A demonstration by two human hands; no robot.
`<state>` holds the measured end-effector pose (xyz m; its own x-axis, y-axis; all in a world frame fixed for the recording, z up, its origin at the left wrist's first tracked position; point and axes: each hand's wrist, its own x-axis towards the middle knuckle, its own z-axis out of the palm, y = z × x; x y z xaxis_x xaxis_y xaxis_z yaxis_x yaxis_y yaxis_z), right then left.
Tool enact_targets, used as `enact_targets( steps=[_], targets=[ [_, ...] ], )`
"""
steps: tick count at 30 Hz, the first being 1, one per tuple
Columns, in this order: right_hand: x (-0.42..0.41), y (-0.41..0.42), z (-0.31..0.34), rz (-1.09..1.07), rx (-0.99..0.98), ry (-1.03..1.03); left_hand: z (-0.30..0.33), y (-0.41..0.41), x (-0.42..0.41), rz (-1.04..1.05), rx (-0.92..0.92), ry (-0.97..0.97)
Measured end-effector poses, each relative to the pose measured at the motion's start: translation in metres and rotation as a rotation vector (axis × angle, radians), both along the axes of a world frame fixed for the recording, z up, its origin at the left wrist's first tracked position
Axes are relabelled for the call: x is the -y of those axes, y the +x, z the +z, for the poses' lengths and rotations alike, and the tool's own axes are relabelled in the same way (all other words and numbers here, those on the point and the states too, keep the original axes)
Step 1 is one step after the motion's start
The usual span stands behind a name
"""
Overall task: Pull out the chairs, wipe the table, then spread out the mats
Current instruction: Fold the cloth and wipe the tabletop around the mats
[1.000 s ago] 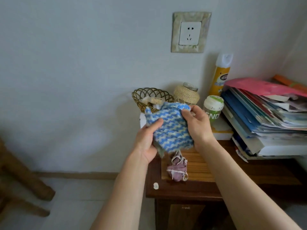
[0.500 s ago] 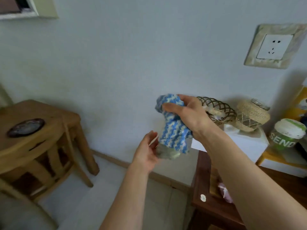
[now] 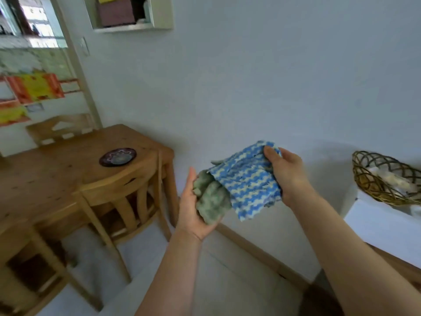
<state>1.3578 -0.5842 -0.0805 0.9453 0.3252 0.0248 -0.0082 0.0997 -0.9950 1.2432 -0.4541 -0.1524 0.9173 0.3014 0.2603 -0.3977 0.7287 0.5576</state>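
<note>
- My left hand point(image 3: 197, 208) cups the cloth's point(image 3: 247, 180) bunched green end.
- My right hand point(image 3: 286, 173) pinches its blue-striped far corner.
- Wooden counter point(image 3: 57, 169) stands left, chair point(image 3: 127, 201) tucked in.

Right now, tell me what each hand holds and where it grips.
Right hand pinches the blue-and-white cloth at its top corner; left hand cups its bunched grey-green end.

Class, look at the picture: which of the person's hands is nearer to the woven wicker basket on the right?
Right. The right hand, pinching the blue-and-white cloth, is just left of the wicker basket; the left hand, holding the green cloth, sits farther left.
</note>
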Motion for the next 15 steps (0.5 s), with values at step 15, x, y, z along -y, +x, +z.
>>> enact_targets(
  steps=[15],
  targets=[
    [-0.102,-0.019,-0.008,-0.141,0.353,-0.583,-0.013,-0.06,-0.114,0.166,-0.4,-0.227]
  ],
)
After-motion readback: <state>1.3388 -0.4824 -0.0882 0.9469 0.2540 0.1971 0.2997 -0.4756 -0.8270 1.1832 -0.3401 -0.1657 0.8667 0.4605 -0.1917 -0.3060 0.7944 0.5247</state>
